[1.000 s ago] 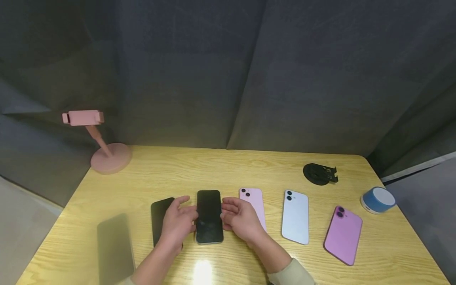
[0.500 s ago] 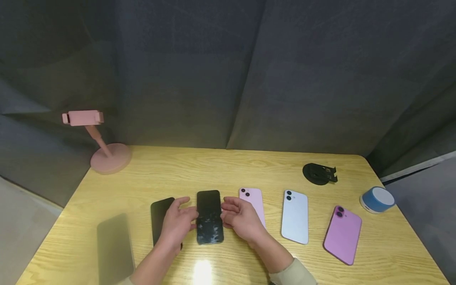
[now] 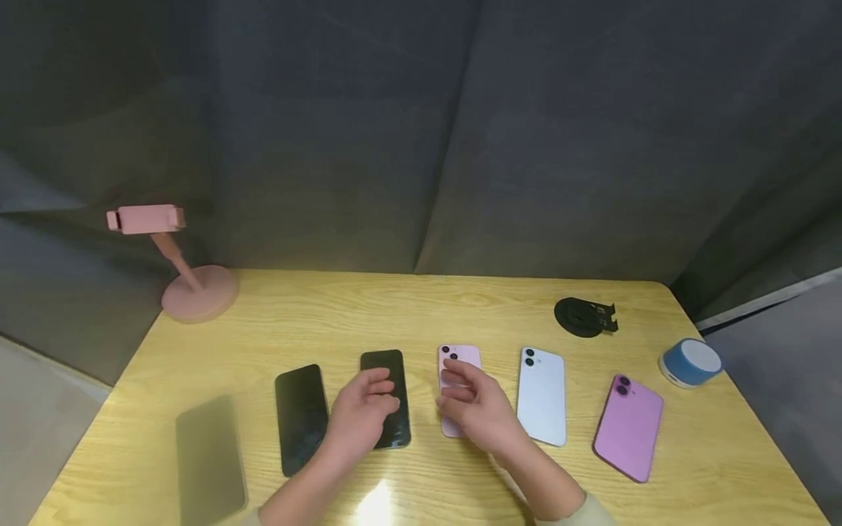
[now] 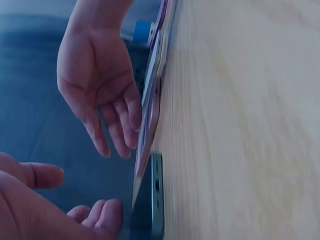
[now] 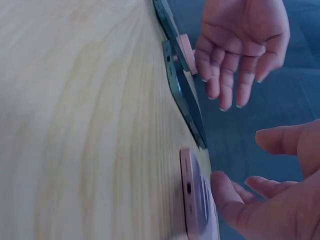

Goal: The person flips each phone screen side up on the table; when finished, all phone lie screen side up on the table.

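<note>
My left hand hovers above a black phone that lies screen up at the middle of the table, covering part of it. Its fingers are relaxed and hold nothing. Over the light pink phone, which lies camera side up, my right hand hangs with loosely bent fingers, also holding nothing. In the left wrist view the left fingers are apart from the dark phone's edge. The right wrist view has the pink phone lying flat just beside the right hand's fingertips.
Left of the hands lie another black phone and a grey phone. A white phone and a purple phone lie to the right. Behind stand a pink phone stand, a folded black stand and a blue speaker.
Both hands have moved rightward: the left from beside the middle black phone to over it, the right from that phone's side to over the pink phone. The phones stay put.
</note>
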`<state>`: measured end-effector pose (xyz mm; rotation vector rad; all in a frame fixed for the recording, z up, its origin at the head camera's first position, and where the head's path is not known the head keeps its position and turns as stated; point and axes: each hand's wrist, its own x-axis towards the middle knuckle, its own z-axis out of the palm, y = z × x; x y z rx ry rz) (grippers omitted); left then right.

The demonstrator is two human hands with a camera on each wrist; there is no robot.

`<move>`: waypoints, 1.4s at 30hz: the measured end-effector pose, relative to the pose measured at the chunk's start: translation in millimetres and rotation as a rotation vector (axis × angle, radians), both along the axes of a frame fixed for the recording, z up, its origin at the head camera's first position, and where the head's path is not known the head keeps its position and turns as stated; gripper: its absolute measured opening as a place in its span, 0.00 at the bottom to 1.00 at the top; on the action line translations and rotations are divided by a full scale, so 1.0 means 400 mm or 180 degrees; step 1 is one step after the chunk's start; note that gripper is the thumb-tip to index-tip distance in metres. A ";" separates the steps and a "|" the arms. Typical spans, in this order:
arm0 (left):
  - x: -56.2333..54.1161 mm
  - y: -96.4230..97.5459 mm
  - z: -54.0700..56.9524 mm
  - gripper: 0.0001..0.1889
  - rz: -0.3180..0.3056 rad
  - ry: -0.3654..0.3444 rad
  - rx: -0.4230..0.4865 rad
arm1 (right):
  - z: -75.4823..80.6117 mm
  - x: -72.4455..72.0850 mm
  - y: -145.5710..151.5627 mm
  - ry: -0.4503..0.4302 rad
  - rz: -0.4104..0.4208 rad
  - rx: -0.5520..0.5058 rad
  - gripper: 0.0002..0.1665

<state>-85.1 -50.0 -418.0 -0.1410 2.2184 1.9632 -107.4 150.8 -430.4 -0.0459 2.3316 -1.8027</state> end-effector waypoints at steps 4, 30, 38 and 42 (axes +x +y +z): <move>-0.009 0.037 -0.005 0.29 -0.0233 0.0085 0.0238 | 0.004 0.003 0.032 0.0030 -0.0100 0.0268 0.35; -0.081 0.136 -0.032 0.39 -0.0234 -0.0634 0.1108 | -0.005 -0.013 0.118 -0.0332 -0.0203 -0.0118 0.37; -0.093 0.157 -0.027 0.37 -0.0009 -0.0764 0.1078 | 0.006 -0.034 0.131 -0.0864 -0.0301 -0.0778 0.34; -0.095 0.169 -0.024 0.33 0.0137 -0.0789 0.0963 | 0.007 -0.037 0.132 -0.0966 -0.0310 -0.0882 0.34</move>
